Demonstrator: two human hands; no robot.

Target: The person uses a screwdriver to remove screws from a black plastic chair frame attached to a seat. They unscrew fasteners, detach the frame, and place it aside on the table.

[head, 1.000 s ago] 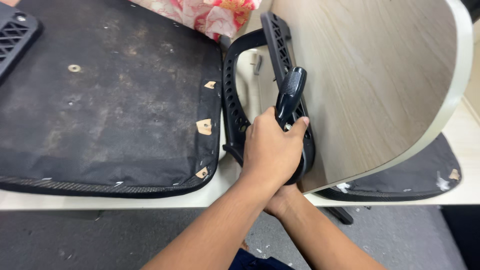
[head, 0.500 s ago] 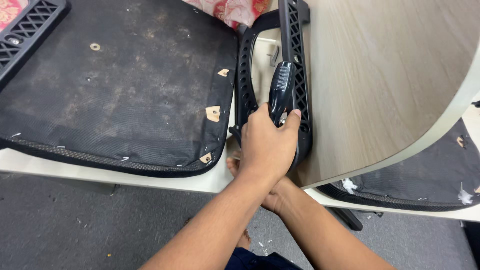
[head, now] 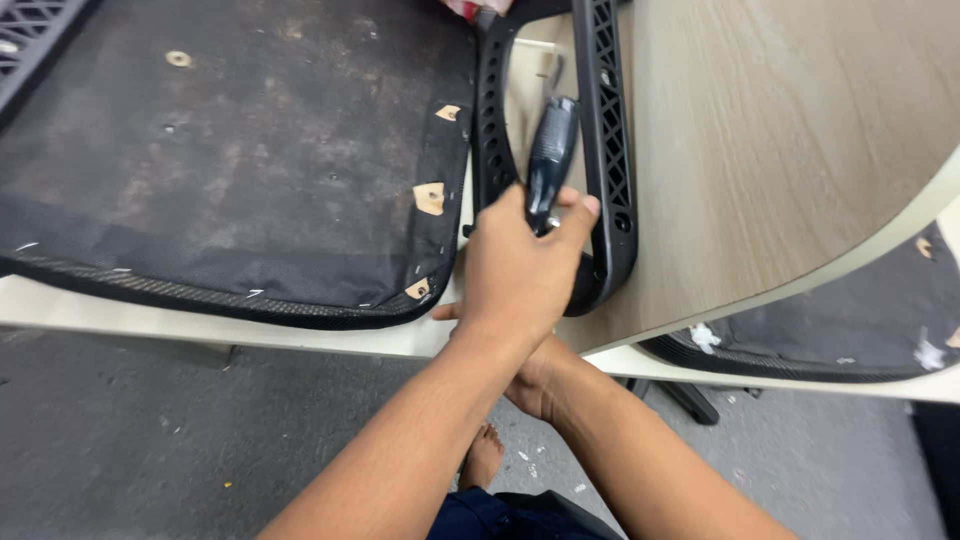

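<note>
My left hand [head: 520, 275] is closed around the lower end of a black-handled screwdriver [head: 551, 150], which points down at the black plastic armrest [head: 612, 150]. The armrest loop lies between an upturned seat pad covered in black fabric [head: 250, 150] and a pale wood-grain panel [head: 780, 130]. My right hand [head: 530, 385] sits under the left wrist at the table's front edge. It is mostly hidden, with only one fingertip showing to the left, and what it holds cannot be made out.
A white table [head: 200, 325] carries everything. A second black seat pad [head: 850, 330] lies under the wood panel at the right. Another black lattice part [head: 30, 25] shows at the top left. Grey floor and my bare foot [head: 483, 455] lie below.
The view has drifted down and closer. The screwdriver has tilted and shifted slightly left inside the armrest loop, with my left hand still gripping it. My right hand stays underneath.
</note>
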